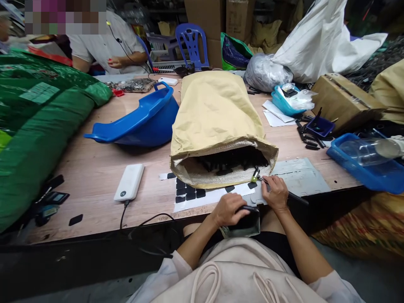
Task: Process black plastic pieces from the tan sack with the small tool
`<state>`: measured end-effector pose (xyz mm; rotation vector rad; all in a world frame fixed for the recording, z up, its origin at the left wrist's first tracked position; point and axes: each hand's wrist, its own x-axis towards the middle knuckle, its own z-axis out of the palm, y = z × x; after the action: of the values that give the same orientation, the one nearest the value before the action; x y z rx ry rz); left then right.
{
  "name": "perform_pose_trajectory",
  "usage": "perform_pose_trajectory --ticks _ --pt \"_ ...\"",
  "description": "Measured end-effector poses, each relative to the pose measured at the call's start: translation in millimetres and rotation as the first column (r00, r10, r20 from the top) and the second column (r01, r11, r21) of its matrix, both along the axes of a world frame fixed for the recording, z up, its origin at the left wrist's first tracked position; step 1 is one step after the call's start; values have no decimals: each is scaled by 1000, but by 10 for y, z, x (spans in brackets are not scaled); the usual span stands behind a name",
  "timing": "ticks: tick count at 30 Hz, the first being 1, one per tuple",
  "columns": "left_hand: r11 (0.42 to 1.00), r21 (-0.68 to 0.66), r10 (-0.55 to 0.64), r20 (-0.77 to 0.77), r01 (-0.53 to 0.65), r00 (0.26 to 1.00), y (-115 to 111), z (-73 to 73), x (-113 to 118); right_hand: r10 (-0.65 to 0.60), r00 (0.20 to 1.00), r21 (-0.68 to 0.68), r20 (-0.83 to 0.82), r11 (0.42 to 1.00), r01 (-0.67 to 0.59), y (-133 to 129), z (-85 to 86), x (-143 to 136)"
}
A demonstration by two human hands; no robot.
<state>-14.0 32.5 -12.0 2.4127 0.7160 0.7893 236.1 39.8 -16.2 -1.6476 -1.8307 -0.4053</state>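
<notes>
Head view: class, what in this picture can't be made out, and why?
- Head view: dark pieces inside the tan sack; shadow blurs their shapes.
- Head view: black item in the left hand; fingers cover part.
- Head view: green bag; left edge cuts it off.
- Head view: gadget's display; too small to read.

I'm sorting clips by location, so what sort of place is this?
Probably a small workshop or packing room: a long worktable, an open sack of black parts, and cardboard boxes behind.
</notes>
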Motion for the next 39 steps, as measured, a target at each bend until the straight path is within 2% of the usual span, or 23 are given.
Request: perform_pose_trajectory --ticks 3,5,7,9,11,13,15,17,19,20,22,23,24,26,28,32,35,39 --pt "993 4 -117 -42 117 992 -375 -213 -12 -19 1000 -24 -20 1000 19 -11 -23 -8" --pt "993 -68 -101 -113 94 988 -572 -402 -36 -32 999 -41 -33 999 31 -18 -36 -15" --pt "973 -229 -13 -233 -42 973 -658 -574 -67 -37 998 -58 -43 998 35 -23 -37 -22" --pt "892 -385 76 -390 -237 918 -636 -694 -88 -39 998 -88 -45 995 35 -27 -27 -28" --pt "806 -489 60 -493 -334 868 -564 -743 -83 -40 998 -121 -40 992 35 -30 -10 -32" --pt "777 -556 -26 -496 -295 868 -516 -704 -44 -37 999 -132 -29 991 33 -33 6 -34" --pt "788 -586 -91 -412 -188 906 -524 -570 31 -26 1000 -125 -12 992 24 -36 15 -33" --pt "813 -577 -87 -245 -73 966 -556 -347 122 -15 1000 -119 8 993 16 -39 15 -34" --pt "849 -528 -23 -46 -4 999 -533 -74 192 -4 1000 -115 26 993 7 -44 13 -39" --pt "873 -488 41 28 -23 999 -478 62 204 1 999 -115 34 993 3 -47 11 -42" --pt "912 -365 233 88 -186 968 -267 286 170 8 999 -121 45 993 -3 -53 11 -51" --pt "903 -281 361 91 -324 928 -120 358 125 11 999 -126 49 992 -5 -55 13 -55" --pt "867 -188 483 84 -462 872 41 397 67 14 998 -131 54 991 -7 -57 14 -58" --pt "755 -32 656 44 -655 753 351 373 -61 22 998 -134 65 991 -13 -61 18 -63" --pt "685 51 729 -28 -727 684 574 243 -163 34 997 -135 72 991 -24 -63 22 -66" --pt "630 42 771 -154 -776 618 702 -53 -254 31 998 -145 51 989 -23 -66 18 -77" --pt "666 2 735 -175 -746 655 691 -99 -292 14 1000 -156 23 988 -10 -65 -5 -90" --pt "775 -13 625 -136 -632 769 656 9 -271 -5 1000 -186 -21 983 1 -47 -19 -115"
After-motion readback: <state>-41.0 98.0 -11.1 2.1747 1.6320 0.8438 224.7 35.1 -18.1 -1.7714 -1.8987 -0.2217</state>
